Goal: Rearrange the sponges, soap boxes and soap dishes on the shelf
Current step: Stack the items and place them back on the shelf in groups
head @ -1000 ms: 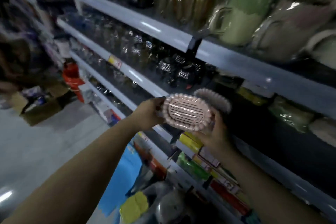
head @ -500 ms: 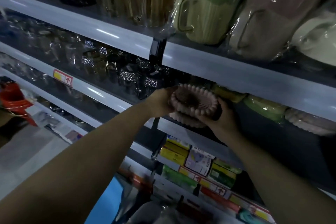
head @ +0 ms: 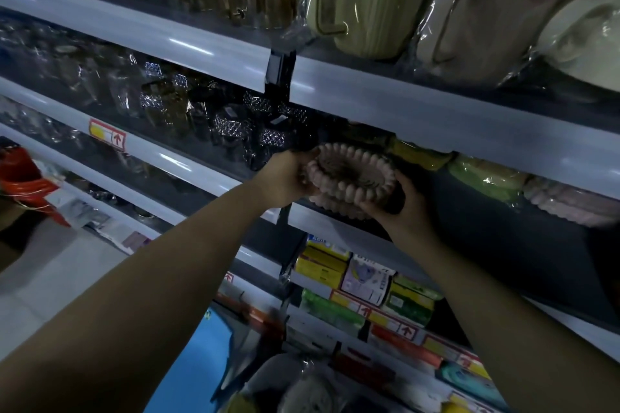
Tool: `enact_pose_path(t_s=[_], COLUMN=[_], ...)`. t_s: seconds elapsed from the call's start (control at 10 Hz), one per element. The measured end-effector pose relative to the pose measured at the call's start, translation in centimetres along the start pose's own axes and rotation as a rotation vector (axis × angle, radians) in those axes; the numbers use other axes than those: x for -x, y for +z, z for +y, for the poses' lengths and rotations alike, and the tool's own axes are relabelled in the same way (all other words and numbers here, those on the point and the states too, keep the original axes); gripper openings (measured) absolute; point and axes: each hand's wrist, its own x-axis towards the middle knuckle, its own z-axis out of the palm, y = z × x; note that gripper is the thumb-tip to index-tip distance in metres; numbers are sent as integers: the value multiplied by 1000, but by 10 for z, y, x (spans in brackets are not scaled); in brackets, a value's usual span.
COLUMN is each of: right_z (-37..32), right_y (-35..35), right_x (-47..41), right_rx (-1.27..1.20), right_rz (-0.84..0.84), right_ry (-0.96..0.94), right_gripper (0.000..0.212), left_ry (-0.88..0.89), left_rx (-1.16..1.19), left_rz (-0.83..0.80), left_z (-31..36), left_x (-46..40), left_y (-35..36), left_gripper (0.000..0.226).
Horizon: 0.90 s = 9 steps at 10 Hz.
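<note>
Both hands held a pink soap dish with a scalloped rim at the front edge of the shelf, just under the shelf above. The left hand gripped the left end of the dish, its fingers curled round the rim; the right hand held the right end from below, with the thumb side against the outer wall. I think two hands were used because the dish sat on top of a second pink dish, so the pair had to be kept level while it was set down. The hollow of the upper dish faced up and toward the camera, and it lay between the two hands, with the fingertips on its outer rim and not inside it. It was dim there, so whether the lower dish already rested on the shelf was hard to tell. Further right on the same shelf lay green wrapped sponges and another pink dish, well apart from the hands.
</note>
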Motion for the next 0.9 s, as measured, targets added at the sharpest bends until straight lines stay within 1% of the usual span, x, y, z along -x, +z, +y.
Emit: enact_pose_path(t_s=[0.1, 0.2, 0.3, 0.4, 0.5, 0.6, 0.7, 0.8, 0.9], right_z=[0, 2, 2, 1, -6, -21, -32, -29, -11], right_y=[1, 3, 3, 3, 2, 9, 29, 60, 98], right_x=[-1, -1, 1, 9, 17, 23, 34, 55, 88], right_rx=[10, 13, 61, 132, 433, 634, 681, 787, 858], right_rz=[-4, -16, -26, -20, -13, -84, -119, -220, -372], right_ry=[-12, -21, -3, 11, -234, -471, -690, -817, -946], right_gripper=[77, 77, 80, 86, 74, 60, 55, 47, 39], left_ry=[78, 43, 12, 97, 123, 84, 38, -81, -287], left_rx=[-78, -117, -94, -390, -509, -699, -811, -823, -776], left_rz=[68, 96, 5, 44, 195, 315, 428, 536, 600], left_z=[2, -15, -2, -3, 2, 15, 12, -11, -47], left_x=[6, 4, 13, 21, 43, 80, 124, 173, 232], left_y=[-1, -2, -3, -2, -2, -2, 1, 15, 41], left_gripper=[56, 56, 71, 84, 76, 63, 50, 42, 41])
